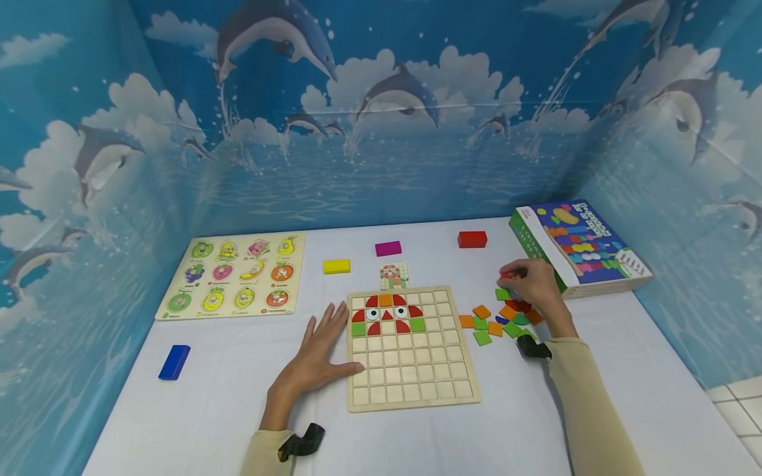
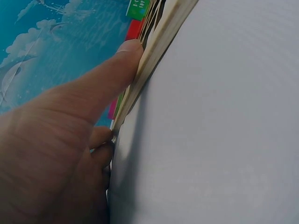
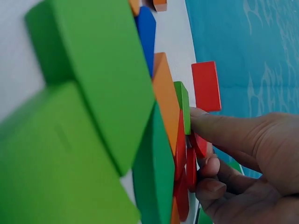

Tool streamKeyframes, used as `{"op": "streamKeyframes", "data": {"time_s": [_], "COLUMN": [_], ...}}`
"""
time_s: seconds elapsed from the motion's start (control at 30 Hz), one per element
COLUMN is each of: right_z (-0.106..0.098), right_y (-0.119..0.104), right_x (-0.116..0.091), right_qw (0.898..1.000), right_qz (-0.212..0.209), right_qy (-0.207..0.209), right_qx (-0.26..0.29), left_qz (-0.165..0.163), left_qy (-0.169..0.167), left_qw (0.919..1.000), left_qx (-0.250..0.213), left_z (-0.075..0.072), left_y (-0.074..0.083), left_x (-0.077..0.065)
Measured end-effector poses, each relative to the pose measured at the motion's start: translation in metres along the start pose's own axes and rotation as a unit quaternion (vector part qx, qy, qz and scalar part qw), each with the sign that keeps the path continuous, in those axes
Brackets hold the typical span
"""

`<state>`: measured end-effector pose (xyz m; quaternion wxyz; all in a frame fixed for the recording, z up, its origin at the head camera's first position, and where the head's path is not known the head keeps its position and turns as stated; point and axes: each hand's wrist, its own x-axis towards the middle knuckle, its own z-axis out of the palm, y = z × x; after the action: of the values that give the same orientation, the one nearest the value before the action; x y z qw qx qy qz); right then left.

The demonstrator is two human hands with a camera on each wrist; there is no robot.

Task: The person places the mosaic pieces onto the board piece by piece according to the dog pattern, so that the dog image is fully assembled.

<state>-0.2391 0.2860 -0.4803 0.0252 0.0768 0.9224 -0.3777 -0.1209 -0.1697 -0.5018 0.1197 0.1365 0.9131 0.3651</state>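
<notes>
A wooden grid board [image 1: 411, 377] lies in the middle of the white table. Red, green, orange and eye-printed tiles fill part of its upper left cells. My left hand [image 1: 318, 360] rests along the board's left side with fingers spread, the thumb [image 2: 112, 70] touching its edge. Right of the board, my right hand [image 1: 534, 285] pinches a small red tile [image 3: 200, 144] between thumb and fingers. Just below that hand lies a loose pile of tiles, among them a green tile [image 1: 482, 338], an orange tile [image 1: 495, 328] and several red ones.
A small pattern card [image 1: 394, 275] touches the board's top edge. Behind lie yellow [image 1: 337, 266], magenta [image 1: 388, 248] and red [image 1: 472, 239] blocks. A fruit puzzle board [image 1: 232, 277] and blue block [image 1: 174, 362] are at left, a game box [image 1: 580, 248] at back right.
</notes>
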Motion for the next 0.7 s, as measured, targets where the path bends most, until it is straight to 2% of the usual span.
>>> {"op": "streamKeyframes", "data": {"time_s": [0.23, 0.4, 0.57, 0.7], "right_z": [-0.008, -0.016, -0.015, -0.008], "right_y": [-0.001, -0.013, -0.030, -0.038], "right_x": [-0.005, -0.013, -0.018, -0.019], "right_qw": [1.000, 0.999, 0.996, 0.988], "right_qz": [-0.013, -0.025, -0.060, -0.107], "right_qy": [-0.014, -0.034, -0.059, -0.101], "right_qx": [-0.008, -0.010, 0.008, 0.040], "left_qz": [0.000, -0.002, 0.000, 0.000], "left_qy": [0.001, 0.001, 0.000, 0.000], "left_qw": [1.0000, 1.0000, 1.0000, 1.0000], "left_qx": [-0.002, -0.001, -0.001, -0.006], "left_z": [0.000, 0.000, -0.001, -0.001], "left_y": [-0.001, -0.001, 0.000, 0.001], "left_x": [0.000, 0.000, 0.000, 0.000]}}
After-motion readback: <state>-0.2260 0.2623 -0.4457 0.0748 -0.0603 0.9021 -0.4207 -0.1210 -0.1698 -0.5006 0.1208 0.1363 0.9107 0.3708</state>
